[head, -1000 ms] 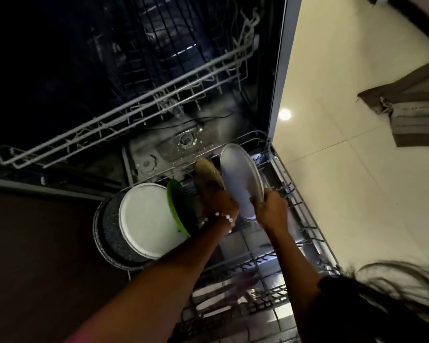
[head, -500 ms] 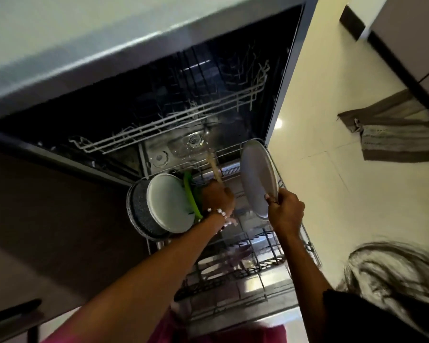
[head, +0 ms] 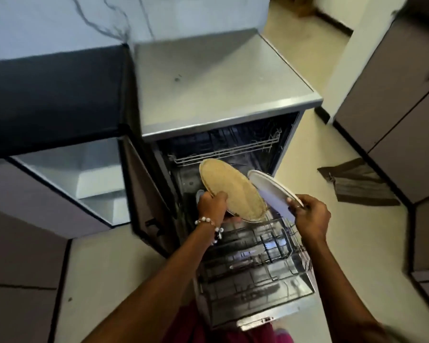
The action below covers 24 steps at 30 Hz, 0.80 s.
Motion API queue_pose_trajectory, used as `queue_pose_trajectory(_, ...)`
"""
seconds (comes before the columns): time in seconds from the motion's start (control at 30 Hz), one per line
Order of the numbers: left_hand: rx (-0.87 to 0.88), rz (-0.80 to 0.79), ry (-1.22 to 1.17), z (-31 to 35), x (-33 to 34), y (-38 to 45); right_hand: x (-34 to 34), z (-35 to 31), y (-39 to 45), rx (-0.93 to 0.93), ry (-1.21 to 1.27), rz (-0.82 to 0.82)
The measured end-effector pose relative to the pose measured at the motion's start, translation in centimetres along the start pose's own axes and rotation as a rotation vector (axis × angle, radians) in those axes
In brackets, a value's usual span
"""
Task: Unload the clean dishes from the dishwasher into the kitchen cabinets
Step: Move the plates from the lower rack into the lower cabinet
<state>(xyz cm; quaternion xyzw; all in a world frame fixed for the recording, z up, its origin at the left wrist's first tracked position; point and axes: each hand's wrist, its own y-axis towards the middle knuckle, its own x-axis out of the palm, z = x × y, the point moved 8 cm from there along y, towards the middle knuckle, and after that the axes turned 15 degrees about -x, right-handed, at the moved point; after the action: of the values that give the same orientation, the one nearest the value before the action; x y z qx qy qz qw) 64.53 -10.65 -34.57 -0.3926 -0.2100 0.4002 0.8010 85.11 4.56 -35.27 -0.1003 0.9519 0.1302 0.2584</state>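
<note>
- While the dishwasher (head: 223,100) stands open, the left hand (head: 212,205) grips a tan plate (head: 232,190) above the lower rack (head: 255,253).
- Right hand (head: 310,215) pinches a white plate (head: 274,191) by its rim (tilted), just right of the tan plate, also above that rack.
- A cloth (head: 357,183) lies on the floor, right of the dishwasher.

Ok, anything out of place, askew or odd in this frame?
One thing: a striped brown cloth lies crumpled on the floor right of the dishwasher. Otherwise normal: left hand grips a tan plate, right hand a white plate, above the lower rack.
</note>
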Motion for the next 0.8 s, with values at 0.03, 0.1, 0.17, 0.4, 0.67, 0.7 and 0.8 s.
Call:
queue_pose_trajectory(0.03,0.017,0.003,-0.012,0.2,-0.7,-1.0,-0.4,-1.7,-0.1,-0.024,0.013,-0.007)
queue_pose_trajectory(0.1,0.065,-0.016,-0.058,0.7,-5.1,-4.6,-0.9,-7.0,-2.7,-0.084,0.042,-0.033)
queue_pose_trajectory(0.17,0.074,-0.042,-0.146,0.8,-9.6,-7.3,-1.2,-12.2,-5.3,-0.152,0.088,-0.061)
queue_pose_trajectory(0.4,0.102,-0.049,-0.378,1.8,-22.4,-12.2,0.8,-24.5,-9.5,-0.358,0.128,-0.032)
queue_pose_trajectory(0.67,0.166,0.033,-0.579,1.6,-35.1,-14.6,7.9,-37.1,-14.1,-0.556,0.214,-0.108)
queue_pose_trajectory(0.7,0.167,0.037,-0.615,1.5,-36.4,-14.8,9.1,-38.2,-14.5,-0.568,0.242,-0.115)
queue_pose_trajectory(0.8,0.176,0.026,-0.726,1.1,-39.6,-15.2,12.4,-40.9,-16.7,-0.583,0.354,-0.182)
